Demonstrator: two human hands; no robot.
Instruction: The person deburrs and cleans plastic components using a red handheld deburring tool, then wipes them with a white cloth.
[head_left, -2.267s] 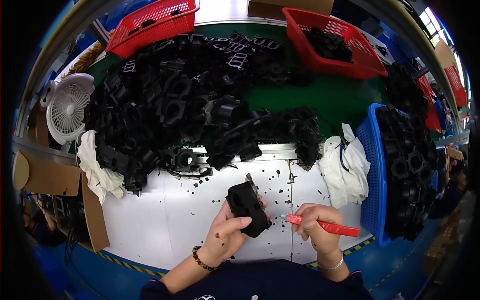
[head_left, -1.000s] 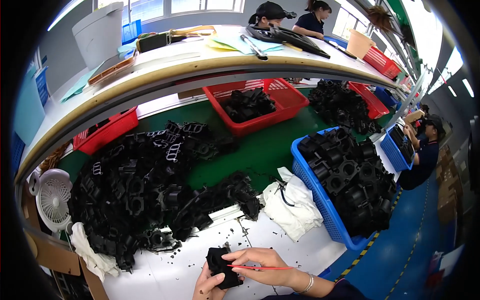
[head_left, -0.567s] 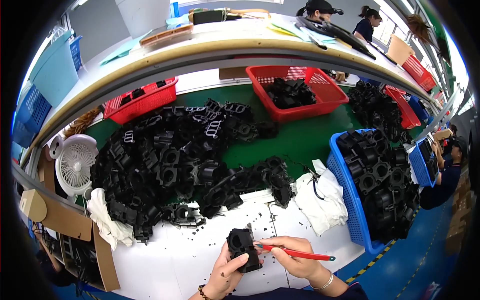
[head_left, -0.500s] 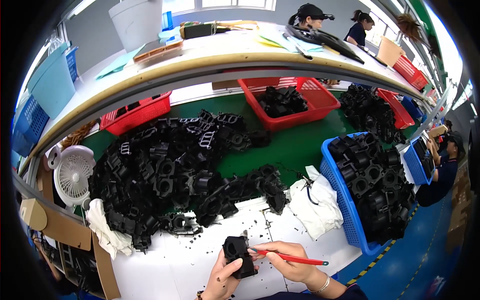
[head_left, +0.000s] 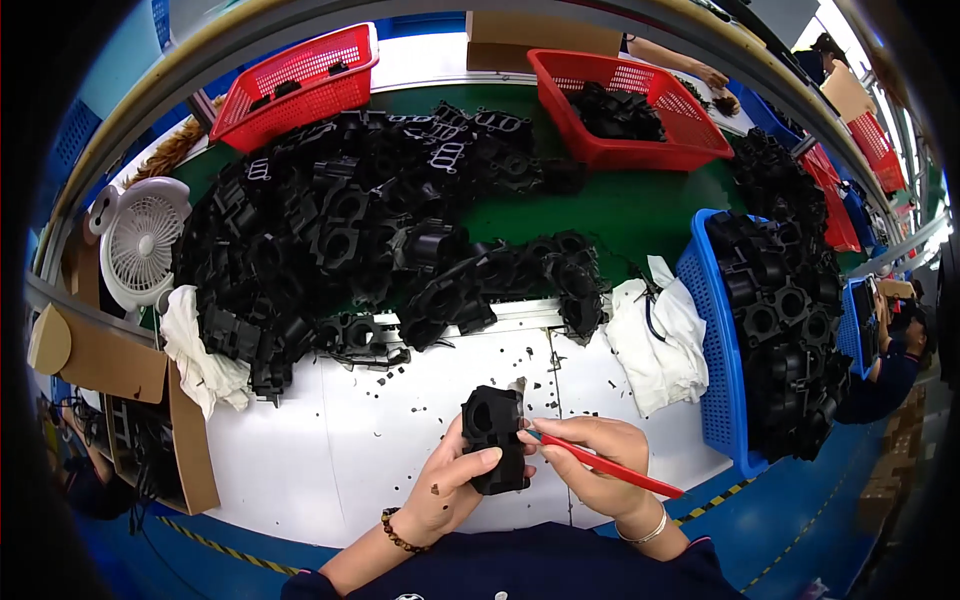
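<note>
My left hand (head_left: 447, 487) grips a black moulded plastic part (head_left: 494, 438) and holds it upright above the white table top (head_left: 330, 440). My right hand (head_left: 590, 462) holds a thin red-handled tool (head_left: 612, 466) like a pen. Its tip touches the right side of the part. A beaded bracelet sits on my left wrist and a light bangle on my right. Small black plastic scraps lie scattered on the white surface around the hands.
A big heap of black parts (head_left: 350, 230) covers the green mat behind the table. Red baskets (head_left: 630, 95) (head_left: 300, 80) stand at the back, a blue basket (head_left: 735, 350) full of parts at the right, white cloths (head_left: 655, 335) (head_left: 200, 360), a small white fan (head_left: 140, 240) at left. Other people work at the right edge.
The view has swung down from the upper shelf and far workers toward the table. My hands keep the black part and red tool together, now nearer the middle of the picture.
</note>
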